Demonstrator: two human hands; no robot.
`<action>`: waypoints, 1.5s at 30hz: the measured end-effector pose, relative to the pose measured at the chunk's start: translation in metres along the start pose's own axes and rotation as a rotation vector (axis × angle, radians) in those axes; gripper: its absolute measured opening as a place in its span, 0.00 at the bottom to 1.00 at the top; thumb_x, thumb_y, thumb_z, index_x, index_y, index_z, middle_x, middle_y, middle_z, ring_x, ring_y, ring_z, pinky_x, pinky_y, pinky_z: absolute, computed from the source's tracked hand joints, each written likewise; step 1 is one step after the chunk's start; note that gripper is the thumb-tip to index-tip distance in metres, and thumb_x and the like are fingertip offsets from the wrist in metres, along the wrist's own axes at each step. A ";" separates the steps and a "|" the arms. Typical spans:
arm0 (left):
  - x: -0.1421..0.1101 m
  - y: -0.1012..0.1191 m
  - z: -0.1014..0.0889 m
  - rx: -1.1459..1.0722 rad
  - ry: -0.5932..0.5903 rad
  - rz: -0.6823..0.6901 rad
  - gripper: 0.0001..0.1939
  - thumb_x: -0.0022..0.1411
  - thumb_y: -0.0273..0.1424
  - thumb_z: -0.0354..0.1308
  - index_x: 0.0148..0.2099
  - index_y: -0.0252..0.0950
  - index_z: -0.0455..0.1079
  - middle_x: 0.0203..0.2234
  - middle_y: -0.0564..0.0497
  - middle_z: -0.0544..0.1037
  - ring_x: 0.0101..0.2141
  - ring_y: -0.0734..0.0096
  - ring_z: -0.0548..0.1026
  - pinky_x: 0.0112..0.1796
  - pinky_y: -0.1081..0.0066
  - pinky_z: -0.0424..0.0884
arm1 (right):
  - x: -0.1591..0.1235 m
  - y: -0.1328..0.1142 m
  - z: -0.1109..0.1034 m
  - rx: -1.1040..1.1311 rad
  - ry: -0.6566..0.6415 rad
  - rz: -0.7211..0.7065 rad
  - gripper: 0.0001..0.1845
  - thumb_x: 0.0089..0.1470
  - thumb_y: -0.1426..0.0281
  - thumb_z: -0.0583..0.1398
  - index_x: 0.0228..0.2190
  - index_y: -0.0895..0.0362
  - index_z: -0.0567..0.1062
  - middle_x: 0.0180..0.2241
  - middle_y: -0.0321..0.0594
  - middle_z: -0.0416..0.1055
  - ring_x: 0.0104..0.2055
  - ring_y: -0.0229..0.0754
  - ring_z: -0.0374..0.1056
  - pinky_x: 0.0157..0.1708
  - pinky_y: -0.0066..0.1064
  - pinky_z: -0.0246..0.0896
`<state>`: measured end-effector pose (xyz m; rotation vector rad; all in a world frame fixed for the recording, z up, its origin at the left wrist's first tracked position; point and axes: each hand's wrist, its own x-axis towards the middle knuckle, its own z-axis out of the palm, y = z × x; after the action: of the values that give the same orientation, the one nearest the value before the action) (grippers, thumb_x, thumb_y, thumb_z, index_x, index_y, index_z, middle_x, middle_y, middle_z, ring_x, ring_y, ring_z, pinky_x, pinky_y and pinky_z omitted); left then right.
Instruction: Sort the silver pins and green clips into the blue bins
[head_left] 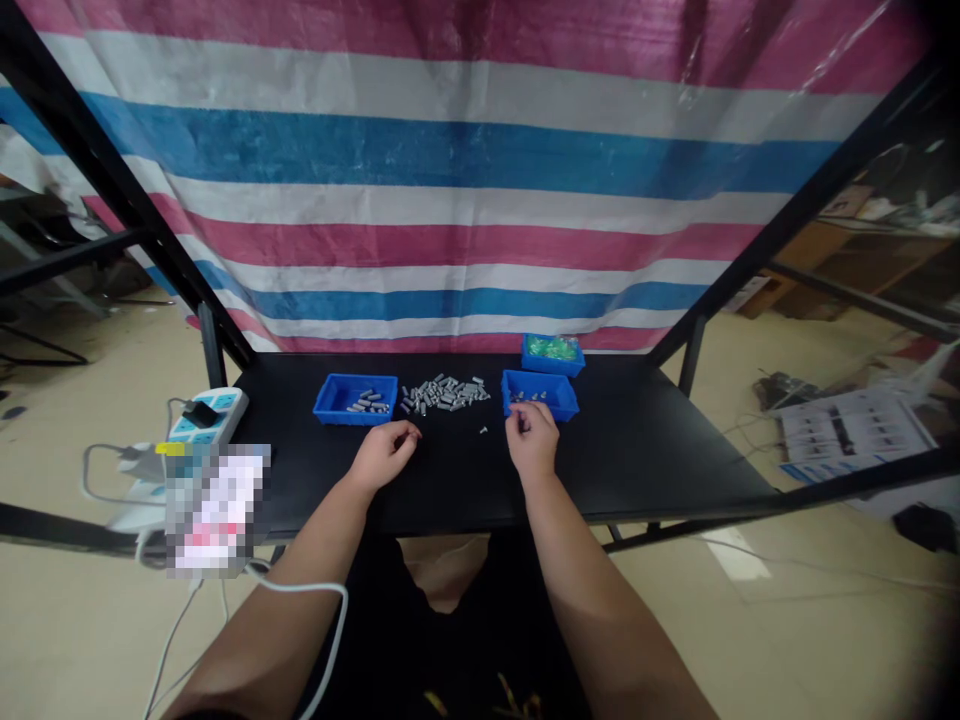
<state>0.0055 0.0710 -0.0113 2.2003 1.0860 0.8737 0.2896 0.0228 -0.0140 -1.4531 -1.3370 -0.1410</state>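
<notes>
A loose heap of small grey metal cylinders, perhaps spacers or screws (442, 393), lies on the black table top (637, 460) between two blue plastic trays. The left tray (355, 417) holds several of these parts, and the right tray (540, 408) holds a few. My left hand (386, 453) rests in front of the heap with its fingertips pinched together. My right hand (532, 440) sits at the front edge of the right tray, fingers also pinched. Whether either hand holds a small part is hidden. A tiny metal piece (483, 431) lies alone between my hands.
Behind the right tray stands a third blue tray of green items (553, 350). A power strip (210, 415) with white cables sits at the table's left end, near a pixelated patch (217, 510). Black metal frame posts and a striped tarp (450, 200) stand behind the table.
</notes>
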 end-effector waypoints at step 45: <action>0.000 0.000 0.000 -0.007 -0.007 -0.004 0.11 0.65 0.31 0.52 0.39 0.36 0.76 0.31 0.50 0.81 0.31 0.67 0.77 0.34 0.72 0.68 | -0.004 -0.009 0.012 -0.204 -0.177 -0.149 0.16 0.54 0.74 0.57 0.45 0.55 0.76 0.47 0.47 0.71 0.52 0.52 0.66 0.56 0.46 0.60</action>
<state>0.0053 0.0715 -0.0115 2.1932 1.0818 0.8670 0.2749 0.0268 -0.0157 -1.5636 -1.6143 -0.2569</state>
